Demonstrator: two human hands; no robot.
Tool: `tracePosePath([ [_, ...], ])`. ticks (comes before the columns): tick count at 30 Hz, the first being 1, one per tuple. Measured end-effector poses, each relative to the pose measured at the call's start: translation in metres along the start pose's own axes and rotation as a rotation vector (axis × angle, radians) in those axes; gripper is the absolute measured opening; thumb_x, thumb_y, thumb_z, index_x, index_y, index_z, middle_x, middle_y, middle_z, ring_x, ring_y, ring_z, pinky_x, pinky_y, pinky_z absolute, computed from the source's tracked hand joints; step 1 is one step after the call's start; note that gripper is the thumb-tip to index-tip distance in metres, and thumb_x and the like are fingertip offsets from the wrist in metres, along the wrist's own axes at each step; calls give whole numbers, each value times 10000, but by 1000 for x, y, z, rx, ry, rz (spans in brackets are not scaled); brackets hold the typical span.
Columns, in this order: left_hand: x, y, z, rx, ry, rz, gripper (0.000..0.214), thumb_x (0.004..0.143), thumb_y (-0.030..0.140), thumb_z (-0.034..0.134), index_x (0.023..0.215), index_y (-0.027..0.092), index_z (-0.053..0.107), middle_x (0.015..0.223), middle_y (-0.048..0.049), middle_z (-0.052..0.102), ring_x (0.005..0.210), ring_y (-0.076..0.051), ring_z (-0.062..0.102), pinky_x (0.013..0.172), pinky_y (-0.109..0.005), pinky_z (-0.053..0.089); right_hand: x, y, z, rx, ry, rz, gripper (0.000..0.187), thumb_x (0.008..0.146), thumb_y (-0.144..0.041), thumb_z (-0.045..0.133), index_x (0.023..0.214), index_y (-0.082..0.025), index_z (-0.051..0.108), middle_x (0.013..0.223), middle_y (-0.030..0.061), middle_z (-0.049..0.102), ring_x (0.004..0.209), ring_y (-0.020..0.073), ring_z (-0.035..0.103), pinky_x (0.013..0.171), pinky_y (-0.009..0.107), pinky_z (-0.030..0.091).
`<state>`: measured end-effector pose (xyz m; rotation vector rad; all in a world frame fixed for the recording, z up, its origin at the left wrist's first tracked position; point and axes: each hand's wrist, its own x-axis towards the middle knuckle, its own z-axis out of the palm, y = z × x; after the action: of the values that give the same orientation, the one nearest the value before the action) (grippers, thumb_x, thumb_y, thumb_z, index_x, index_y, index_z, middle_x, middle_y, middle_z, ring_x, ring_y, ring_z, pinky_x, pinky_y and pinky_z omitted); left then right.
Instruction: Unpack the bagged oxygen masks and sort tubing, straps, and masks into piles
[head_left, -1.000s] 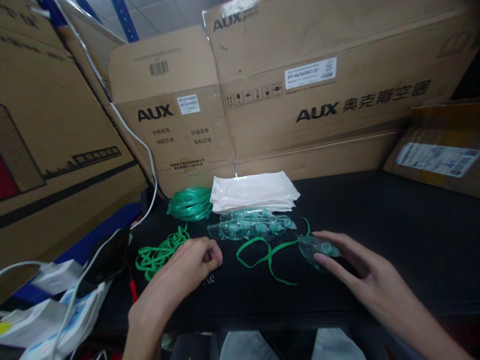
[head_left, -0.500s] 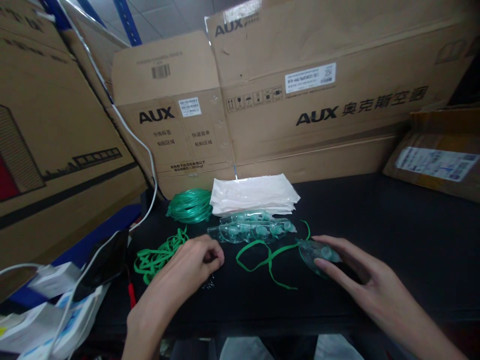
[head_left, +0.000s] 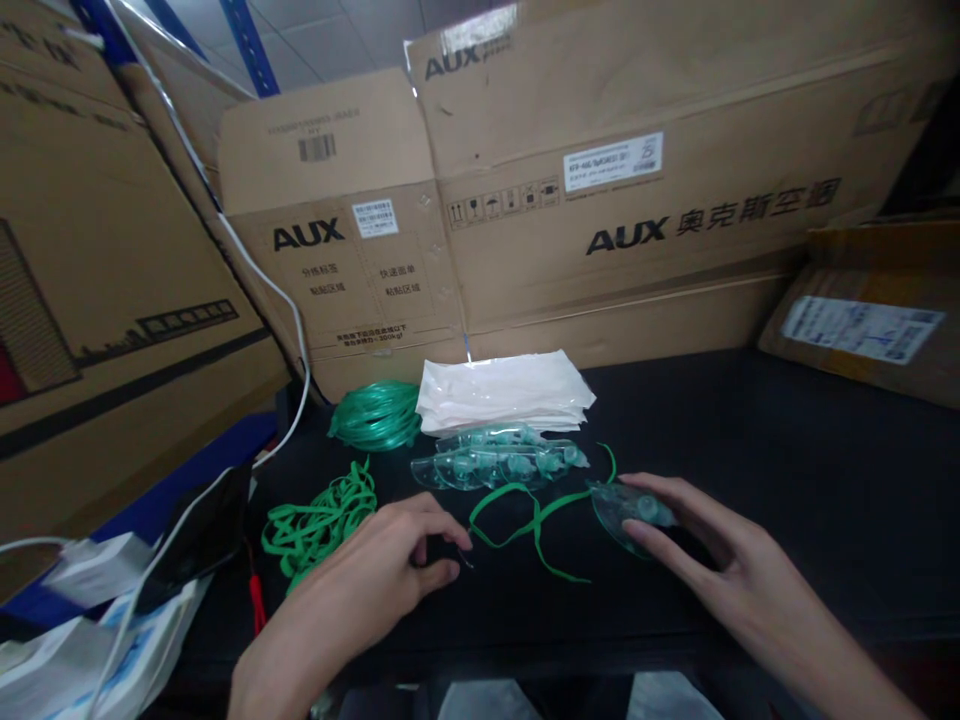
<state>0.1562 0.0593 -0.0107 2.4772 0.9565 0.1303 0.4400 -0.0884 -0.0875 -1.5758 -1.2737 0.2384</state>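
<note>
My right hand (head_left: 697,540) grips a clear green breathing mask (head_left: 611,510) between thumb and fingers, at the right of the black table. From the mask a green strap (head_left: 536,520) runs left in a loop, its loose end lying toward me. My left hand (head_left: 412,555) is just left of that loop, thumb and fingers curled toward each other. A small thin shiny piece (head_left: 466,560) shows at its fingertips, too small to name. Beyond the hands lies a row of similar clear green masks (head_left: 495,465). A tangle of green straps (head_left: 319,525) lies beside my left wrist.
Behind the masks are a stack of white pouches (head_left: 506,390) and coiled green tubing (head_left: 379,415). Cardboard boxes (head_left: 630,280) wall off the back. At left are a dark phone-like slab (head_left: 199,530), white plugs (head_left: 97,570) and a white cable (head_left: 300,340).
My left hand has moved right and slightly toward me, from over some small shiny bits to beside the strap loop. My right hand keeps its hold on the mask.
</note>
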Motion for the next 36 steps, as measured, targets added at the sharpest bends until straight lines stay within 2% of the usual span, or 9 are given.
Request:
tracePosePath([
  [3,2,-2,3,-4,-45,-8,143,868,205,686,922,317,757,1033,38,665,906,-157,626,784,-234,434,0,0,0,6,14,8,416,846,-533,721,1171,-273,738,1178,64,757,1103,301,713,953,397,597],
  [6,7,1,4,-28,-33,18,112,887,192,673,865,282,736,1014,36,659,951,-154,626,829,-223,433,0,-3,0,37,19,30,412,831,-531,736,1144,-264,748,1151,63,769,1073,295,727,938,382,605],
  [12,9,21,-2,-117,61,180,108,958,212,615,894,255,691,1000,32,689,975,-152,640,878,-214,439,4,-18,6,116,-24,67,371,824,-513,745,1076,-241,741,1050,60,779,965,273,748,831,331,623],
  [15,10,34,2,-182,91,238,90,966,240,624,912,261,693,1016,35,708,989,-154,649,882,-208,453,9,-29,17,183,-78,57,312,834,-470,743,1043,-240,714,988,38,763,909,237,746,792,290,610],
  [18,13,42,9,-224,136,252,45,930,302,692,910,262,699,1004,40,724,972,-160,661,880,-215,469,11,-37,28,203,-103,29,269,849,-431,731,1034,-242,689,1000,35,751,936,230,732,801,286,598],
  [24,21,48,20,-222,250,178,211,847,366,780,995,258,674,926,41,724,871,-169,673,784,-239,509,6,-34,36,196,-106,4,252,869,-401,724,1064,-255,658,1021,27,750,957,225,733,806,281,598],
  [29,23,48,24,-169,304,202,253,835,317,801,1041,271,662,971,55,730,874,-163,683,791,-241,521,2,-32,34,123,-119,-47,271,867,-377,740,1107,-272,667,1074,23,740,1001,228,715,875,301,575],
  [36,24,49,27,-72,312,242,329,848,256,789,1153,287,668,1075,33,738,922,-181,689,859,-278,535,2,-38,31,99,-148,-103,243,879,-347,742,1107,-278,693,1067,17,738,994,215,701,871,281,552],
])
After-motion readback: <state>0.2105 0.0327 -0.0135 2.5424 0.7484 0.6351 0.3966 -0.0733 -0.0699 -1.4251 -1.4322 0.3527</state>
